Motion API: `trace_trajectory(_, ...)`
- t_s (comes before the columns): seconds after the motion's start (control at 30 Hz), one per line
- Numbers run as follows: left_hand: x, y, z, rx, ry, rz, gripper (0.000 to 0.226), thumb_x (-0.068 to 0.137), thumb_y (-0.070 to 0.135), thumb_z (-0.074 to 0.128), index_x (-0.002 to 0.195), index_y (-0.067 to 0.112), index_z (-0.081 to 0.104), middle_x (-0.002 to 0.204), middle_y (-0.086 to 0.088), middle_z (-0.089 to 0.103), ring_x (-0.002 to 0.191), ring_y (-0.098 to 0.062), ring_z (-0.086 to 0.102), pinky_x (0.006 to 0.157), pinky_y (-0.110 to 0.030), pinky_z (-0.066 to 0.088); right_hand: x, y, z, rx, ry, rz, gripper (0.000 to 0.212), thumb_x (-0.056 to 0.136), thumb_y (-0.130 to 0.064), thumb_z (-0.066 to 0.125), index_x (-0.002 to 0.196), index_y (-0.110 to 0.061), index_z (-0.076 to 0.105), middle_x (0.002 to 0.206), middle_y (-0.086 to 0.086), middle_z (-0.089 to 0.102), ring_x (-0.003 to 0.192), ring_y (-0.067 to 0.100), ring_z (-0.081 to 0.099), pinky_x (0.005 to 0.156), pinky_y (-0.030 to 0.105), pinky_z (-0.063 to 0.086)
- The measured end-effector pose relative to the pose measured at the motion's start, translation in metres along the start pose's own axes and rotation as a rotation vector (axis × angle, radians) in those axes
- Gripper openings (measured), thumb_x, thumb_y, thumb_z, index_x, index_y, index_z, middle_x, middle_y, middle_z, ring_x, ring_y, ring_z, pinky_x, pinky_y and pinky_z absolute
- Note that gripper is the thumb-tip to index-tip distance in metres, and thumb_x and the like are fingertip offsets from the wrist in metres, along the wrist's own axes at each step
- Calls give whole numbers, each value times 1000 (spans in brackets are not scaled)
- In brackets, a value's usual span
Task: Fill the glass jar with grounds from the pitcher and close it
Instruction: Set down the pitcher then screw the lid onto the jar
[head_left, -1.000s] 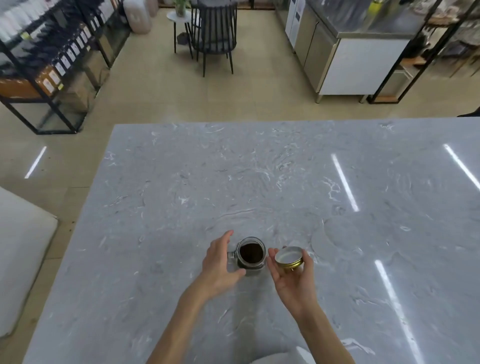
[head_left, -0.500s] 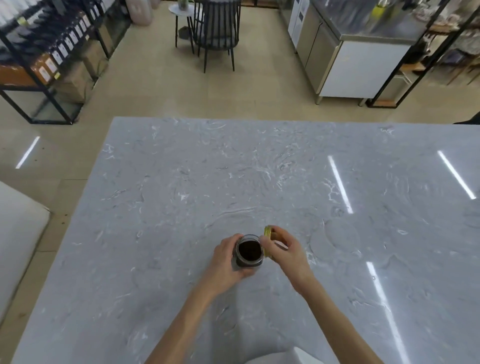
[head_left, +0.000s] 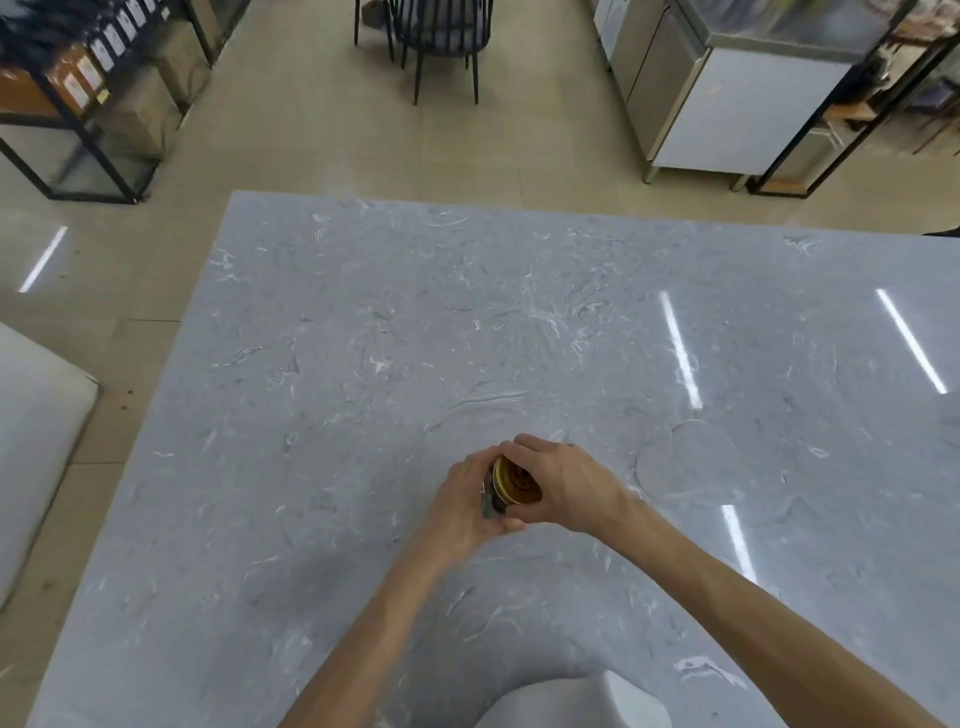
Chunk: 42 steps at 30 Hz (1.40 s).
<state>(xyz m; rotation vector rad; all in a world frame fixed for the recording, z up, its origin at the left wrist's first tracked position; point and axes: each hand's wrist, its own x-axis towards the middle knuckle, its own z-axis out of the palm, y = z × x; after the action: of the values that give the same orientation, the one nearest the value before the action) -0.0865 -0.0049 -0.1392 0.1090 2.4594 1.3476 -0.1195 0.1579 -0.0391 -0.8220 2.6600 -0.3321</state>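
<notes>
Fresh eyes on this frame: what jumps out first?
Both hands meet at the near centre of the grey marble table: the left hand wraps the glass jar while the right hand presses the gold lid onto its mouth. Beyond the table's far edge stands a dark chair, top centre.

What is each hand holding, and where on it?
Left hand grips the glass jar by its side; right hand holds the gold lid by its rim.
</notes>
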Motion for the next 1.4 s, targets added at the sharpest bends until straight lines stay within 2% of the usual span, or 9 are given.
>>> trace_trajectory(0.17, -2, 1, -4, -5, -13, -16, 96, 64, 44, 94, 143, 30, 43, 138, 9, 50, 129, -15, 45, 108, -41, 45, 2, 4, -6, -27, -21, -108, 66, 81, -41, 74, 138, -23, 46, 113, -3, 57, 89, 18, 63, 75, 29, 53)
trace_trajectory(0.27, -2, 3, -4, 6, -22, -19, 98, 66, 44, 93, 146, 28, 40, 142, 7, 48, 131, -16, 42, 109, -35, 42, 0, 5, -8, -26, -19, -147, 68, 83, -41, 74, 141, -24, 44, 115, -4, 56, 91, 17, 62, 76, 28, 53)
trace_trajectory(0.47, -2, 6, -5, 17, -47, -41, 100, 67, 44, 93, 148, 25, 36, 145, 2, 46, 134, -18, 39, 111, -37, 41, -1, 6, -9, 20, -3, -180, 66, 82, -39, 75, 139, -27, 45, 113, -7, 56, 92, 13, 59, 74, 23, 51)
trace_trajectory(0.57, -1, 6, -6, 42, -52, -51, 99, 67, 44, 92, 147, 26, 36, 145, 2, 46, 134, -18, 39, 110, -34, 40, -1, 8, -12, 29, -7, -198, 66, 80, -38, 76, 138, -29, 46, 109, -10, 54, 88, 8, 55, 72, 20, 50)
trace_trajectory(0.73, 0, 2, -4, 71, -63, -54, 102, 68, 47, 91, 149, 26, 33, 147, 2, 44, 136, -18, 37, 108, -30, 36, -1, 5, -10, -21, -9, -193, 65, 83, -38, 74, 140, -27, 44, 113, -6, 55, 94, 15, 59, 76, 30, 55)
trace_trajectory(0.87, 1, 0, -2, 64, -60, -60, 102, 68, 47, 91, 149, 28, 31, 147, 4, 43, 137, -17, 37, 107, -28, 35, -2, 4, -8, -24, 1, -191, 64, 83, -36, 74, 139, -26, 45, 114, -5, 55, 95, 15, 59, 76, 28, 54)
trace_trajectory(1.07, 0, -1, -3, 52, -60, -41, 100, 67, 45, 91, 148, 28, 34, 143, 4, 44, 133, -17, 38, 109, -33, 40, -2, 2, -5, -18, 10, -177, 64, 82, -32, 75, 139, -24, 46, 112, -2, 56, 93, 17, 59, 77, 30, 53)
trace_trajectory(1.27, 2, 0, -4, 61, -75, -28, 100, 68, 48, 90, 148, 29, 33, 144, 4, 44, 133, -17, 37, 110, -35, 40, -6, 1, 2, -7, 45, -141, 66, 84, -36, 75, 140, -24, 44, 119, -2, 55, 102, 16, 57, 83, 29, 52)
trace_trajectory(1.4, 2, -3, -2, 50, -74, -35, 100, 67, 49, 90, 147, 32, 32, 143, 7, 43, 132, -14, 36, 107, -30, 38, -3, -2, 0, -3, 16, -102, 66, 83, -33, 75, 141, -23, 44, 116, -1, 55, 99, 17, 60, 82, 28, 52)
